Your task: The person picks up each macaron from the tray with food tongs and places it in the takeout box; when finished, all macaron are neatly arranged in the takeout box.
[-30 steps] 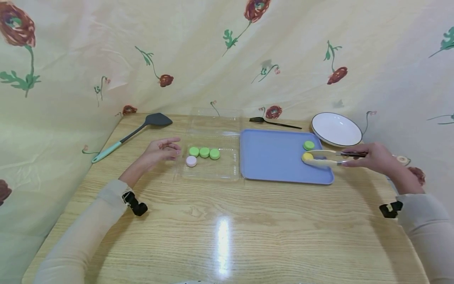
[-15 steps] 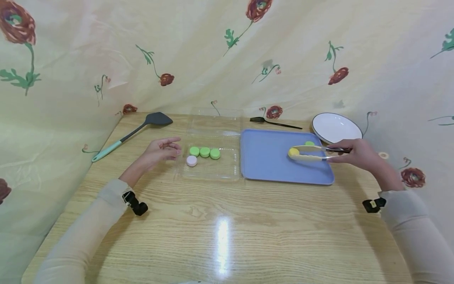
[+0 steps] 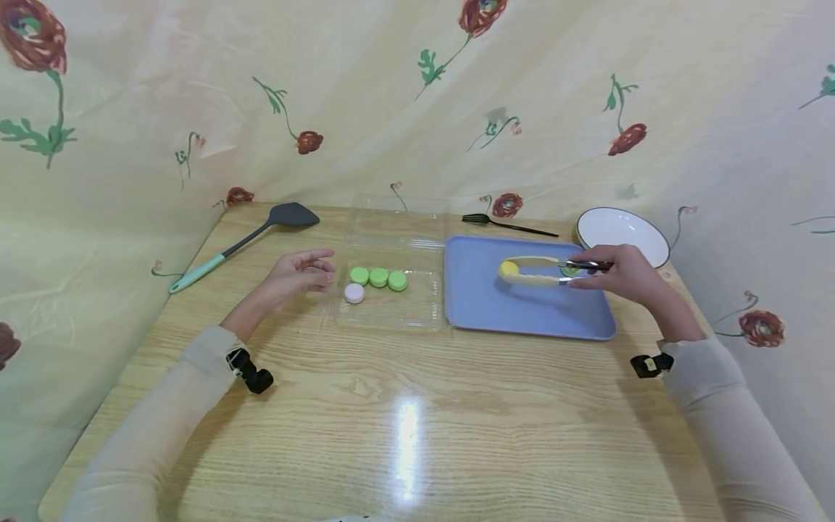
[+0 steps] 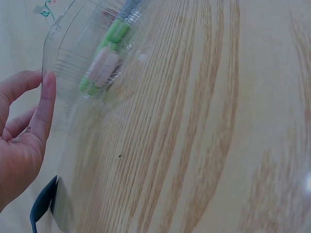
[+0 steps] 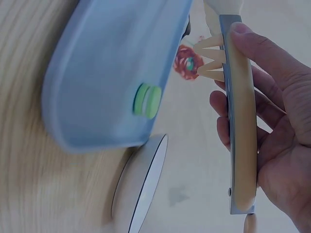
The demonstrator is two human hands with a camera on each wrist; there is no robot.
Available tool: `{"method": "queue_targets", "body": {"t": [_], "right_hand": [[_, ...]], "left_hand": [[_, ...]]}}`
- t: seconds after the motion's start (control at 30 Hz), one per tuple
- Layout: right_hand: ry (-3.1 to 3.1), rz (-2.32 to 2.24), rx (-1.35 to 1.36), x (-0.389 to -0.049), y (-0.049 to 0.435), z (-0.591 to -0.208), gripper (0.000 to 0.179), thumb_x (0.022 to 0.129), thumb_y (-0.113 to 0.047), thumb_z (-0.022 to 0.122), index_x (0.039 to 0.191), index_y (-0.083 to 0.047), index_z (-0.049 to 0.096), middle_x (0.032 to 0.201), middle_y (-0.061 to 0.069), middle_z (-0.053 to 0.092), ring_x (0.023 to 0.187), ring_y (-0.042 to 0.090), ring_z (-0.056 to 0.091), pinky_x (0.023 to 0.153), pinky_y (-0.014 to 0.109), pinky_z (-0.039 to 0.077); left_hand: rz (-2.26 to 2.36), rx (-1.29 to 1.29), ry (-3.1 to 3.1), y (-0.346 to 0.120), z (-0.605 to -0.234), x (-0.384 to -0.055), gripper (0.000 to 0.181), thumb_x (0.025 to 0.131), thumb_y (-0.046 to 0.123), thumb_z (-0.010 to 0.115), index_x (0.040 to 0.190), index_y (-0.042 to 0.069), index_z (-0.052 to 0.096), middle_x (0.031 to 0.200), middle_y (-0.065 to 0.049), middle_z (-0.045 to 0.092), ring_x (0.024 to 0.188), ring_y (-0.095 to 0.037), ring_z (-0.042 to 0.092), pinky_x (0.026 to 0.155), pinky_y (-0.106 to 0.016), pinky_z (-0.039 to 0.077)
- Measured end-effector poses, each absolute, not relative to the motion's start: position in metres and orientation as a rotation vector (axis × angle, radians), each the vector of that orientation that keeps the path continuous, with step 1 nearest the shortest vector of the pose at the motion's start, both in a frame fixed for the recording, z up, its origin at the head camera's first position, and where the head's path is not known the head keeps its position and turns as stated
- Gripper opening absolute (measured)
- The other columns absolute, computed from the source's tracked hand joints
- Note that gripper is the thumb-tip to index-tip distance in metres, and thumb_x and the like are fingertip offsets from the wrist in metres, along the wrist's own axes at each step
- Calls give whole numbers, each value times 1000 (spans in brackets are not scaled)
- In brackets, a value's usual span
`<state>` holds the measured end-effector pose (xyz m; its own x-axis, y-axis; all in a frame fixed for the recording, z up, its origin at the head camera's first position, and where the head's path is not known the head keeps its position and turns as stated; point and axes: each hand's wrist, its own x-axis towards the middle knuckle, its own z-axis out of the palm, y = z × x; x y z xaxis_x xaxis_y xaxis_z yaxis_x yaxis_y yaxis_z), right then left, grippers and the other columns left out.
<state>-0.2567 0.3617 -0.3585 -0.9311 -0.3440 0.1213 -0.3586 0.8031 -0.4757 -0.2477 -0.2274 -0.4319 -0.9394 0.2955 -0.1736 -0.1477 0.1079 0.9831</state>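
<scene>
My right hand [image 3: 622,272] holds a pair of tongs [image 3: 535,280] with pale tips. Between those tips sits a yellow macaron [image 3: 508,270], above the left half of the blue tray [image 3: 502,312]. A green macaron [image 5: 147,101] lies on the tray's right part, partly covered by the tongs in the head view. At the left side of a clear plastic box [image 3: 407,319] is my left hand [image 3: 293,275], fingers loosely extended and fingertips right at its edge. Inside the box, 3 green macarons [image 3: 378,278] form a row, with a pink macaron [image 3: 354,293] in front.
The box's lid [image 3: 399,217] is folded back toward the curtain. A grey spatula [image 3: 293,214] with a mint handle lies at the left. Behind the tray is a black fork [image 3: 509,225]; a white dish [image 3: 620,232] stands at the tray's back right corner.
My right hand has moved left over the tray, carrying the yellow macaron in the tongs away from the tray's right edge. My left hand stays at the box.
</scene>
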Motion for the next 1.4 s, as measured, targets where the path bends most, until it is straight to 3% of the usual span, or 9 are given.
{"method": "queue_targets", "body": {"t": [0.37,0.73,0.93,1.23,1.4], "right_hand": [[-2892,823,668,-261,330,-351,40,76,-12,90,113,-5,78,92,14,74,63,7,48,53,20,42],[-2809,856,792,-263,304,-344,42,76,-12,91,114,-3,77,99,15,75,71,6,57,59,13,46],[-2770,856,889,-263,284,-339,42,77,-14,91,115,-4,77,100,13,76,75,14,60,62,10,47],[-2837,918,862,-263,251,-335,43,79,-17,89,119,-9,77,112,12,75,82,24,63,63,15,49],[-2858,923,866,-262,234,-332,45,80,-20,89,122,-9,76,119,13,74,81,21,62,62,18,49]], "left_hand": [[1907,149,2050,-226,-430,-247,65,99,4,65,156,0,35,110,1,62,98,-11,69,87,-24,62],[1906,128,2056,-225,-429,-246,64,99,3,65,156,0,37,116,-6,60,99,-12,69,86,-23,62],[1915,129,2050,-225,-430,-245,64,99,2,64,156,-1,36,116,-6,60,98,-13,69,86,-24,62],[1935,136,2036,-225,-432,-247,64,99,0,63,156,-3,35,114,-4,60,95,-12,69,86,-24,62],[1925,145,2045,-225,-430,-246,63,99,0,63,156,-2,36,115,-5,60,97,-12,69,87,-24,62]]}}
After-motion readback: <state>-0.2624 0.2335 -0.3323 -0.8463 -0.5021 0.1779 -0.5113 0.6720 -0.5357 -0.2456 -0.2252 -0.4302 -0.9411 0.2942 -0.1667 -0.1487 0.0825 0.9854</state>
